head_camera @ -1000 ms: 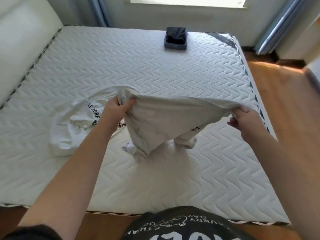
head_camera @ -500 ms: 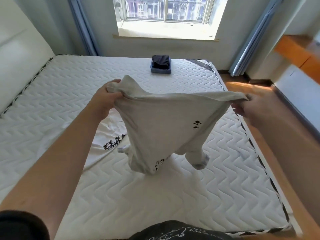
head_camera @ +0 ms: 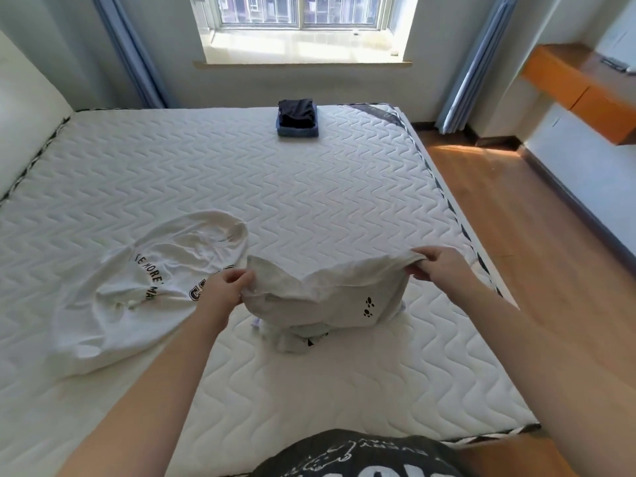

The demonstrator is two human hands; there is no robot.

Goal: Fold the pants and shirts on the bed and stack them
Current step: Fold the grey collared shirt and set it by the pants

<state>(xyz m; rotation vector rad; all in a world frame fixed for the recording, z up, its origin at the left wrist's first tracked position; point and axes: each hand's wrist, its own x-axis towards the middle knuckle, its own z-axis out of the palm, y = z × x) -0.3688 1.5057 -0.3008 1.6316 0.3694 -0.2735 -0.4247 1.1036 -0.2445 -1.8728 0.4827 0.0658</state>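
Stretching between left hand and right hand, the grey pants are pinched at both waist corners; the legs lie bunched underneath, mostly hidden.

soft matt grey cloth pants, limp and creased. thin white cotton-like shirt, rumpled, with black printed letters. quilted white mattress, matt, stitched in wavy ridges. dark folded cloth stack. smooth, slightly glossy wooden floor. blue fabric curtains.
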